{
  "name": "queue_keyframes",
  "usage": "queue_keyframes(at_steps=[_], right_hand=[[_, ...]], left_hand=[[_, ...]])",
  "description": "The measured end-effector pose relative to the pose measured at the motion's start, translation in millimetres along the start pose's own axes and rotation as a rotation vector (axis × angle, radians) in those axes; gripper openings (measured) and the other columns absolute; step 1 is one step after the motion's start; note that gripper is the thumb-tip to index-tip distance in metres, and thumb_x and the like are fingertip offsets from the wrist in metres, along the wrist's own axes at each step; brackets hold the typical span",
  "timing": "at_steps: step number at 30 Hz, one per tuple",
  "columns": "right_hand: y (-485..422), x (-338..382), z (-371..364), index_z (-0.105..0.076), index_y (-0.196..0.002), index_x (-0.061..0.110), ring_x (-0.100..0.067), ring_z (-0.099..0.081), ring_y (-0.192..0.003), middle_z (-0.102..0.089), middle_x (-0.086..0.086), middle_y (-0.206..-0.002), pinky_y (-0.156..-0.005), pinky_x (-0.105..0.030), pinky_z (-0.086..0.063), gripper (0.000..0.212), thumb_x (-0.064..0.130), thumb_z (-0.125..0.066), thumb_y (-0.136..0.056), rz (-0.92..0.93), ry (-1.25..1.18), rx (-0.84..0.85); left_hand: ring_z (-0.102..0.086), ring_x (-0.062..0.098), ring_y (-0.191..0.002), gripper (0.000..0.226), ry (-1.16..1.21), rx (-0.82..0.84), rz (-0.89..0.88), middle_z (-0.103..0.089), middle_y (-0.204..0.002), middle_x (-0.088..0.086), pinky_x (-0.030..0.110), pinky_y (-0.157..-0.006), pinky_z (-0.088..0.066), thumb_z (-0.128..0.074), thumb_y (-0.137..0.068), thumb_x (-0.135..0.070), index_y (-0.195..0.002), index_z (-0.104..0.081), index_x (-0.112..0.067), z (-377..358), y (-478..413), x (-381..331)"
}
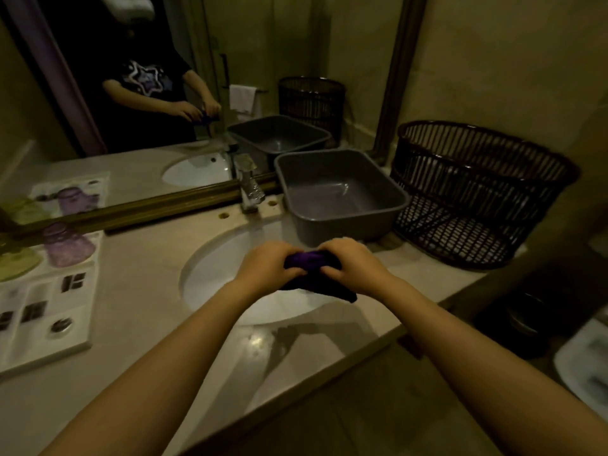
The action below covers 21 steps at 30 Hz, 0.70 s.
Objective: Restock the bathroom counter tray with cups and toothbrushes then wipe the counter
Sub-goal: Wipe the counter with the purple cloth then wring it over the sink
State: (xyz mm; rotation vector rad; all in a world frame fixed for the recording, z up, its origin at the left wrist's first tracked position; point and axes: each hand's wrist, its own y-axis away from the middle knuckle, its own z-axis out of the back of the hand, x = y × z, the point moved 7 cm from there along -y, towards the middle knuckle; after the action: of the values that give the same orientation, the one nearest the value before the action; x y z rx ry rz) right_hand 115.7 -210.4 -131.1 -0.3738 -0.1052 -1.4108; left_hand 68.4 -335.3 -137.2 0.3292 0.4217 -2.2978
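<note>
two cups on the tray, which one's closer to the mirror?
The purple cup, upside down at the tray's far end by the mirror frame. The yellow-green cup lies nearer the camera, at the picture's left edge.

One view only, from the camera on my head, wide-angle, edges bowed. It looks forward and steeply down over the table [138,311]. My forearms run in from the bottom corners of the frame and meet at centre, where my left hand [266,264] and right hand [353,263] sit close to the lens, over the sink [210,281]. The mirror [131,93] fills the upper left of the frame and faces back toward me, giving a second, reversed look at my arms. The wall takes the upper right; floor shows along the lower right.
</note>
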Motion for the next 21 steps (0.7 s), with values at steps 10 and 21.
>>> queue_keyframes(at_steps=[10, 21], right_hand=[[-39.7, -104.8, 69.8, -0.052, -0.126, 0.017, -0.026, -0.052, -0.109, -0.055, -0.008, -0.117, -0.093, -0.043, -0.044, 0.039, 0.026, -0.056, -0.089, -0.055, 0.051, -0.123], [-131.5, -205.4, 61.7, -0.054, -0.123, 0.021, -0.022, -0.053, -0.107, -0.055, -0.005, -0.117, -0.088, -0.033, -0.042, 0.037, 0.030, -0.057, -0.087, -0.131, 0.037, -0.062]], left_hand=[[-0.058, 0.011, -0.079, 0.023, 0.018, -0.091, -0.076, -0.068, -0.087, -0.007, 0.032, -0.069, -0.047, -0.058, -0.081, -0.042, -0.102, -0.063, -0.034, 0.5, -126.3, -51.0], [-0.059, 0.008, -0.079, 0.024, 0.135, -0.086, -0.003, -0.065, -0.086, -0.012, 0.030, -0.069, -0.048, -0.061, -0.079, -0.039, -0.103, -0.061, -0.036, -45.7, -248.1, -18.7]])
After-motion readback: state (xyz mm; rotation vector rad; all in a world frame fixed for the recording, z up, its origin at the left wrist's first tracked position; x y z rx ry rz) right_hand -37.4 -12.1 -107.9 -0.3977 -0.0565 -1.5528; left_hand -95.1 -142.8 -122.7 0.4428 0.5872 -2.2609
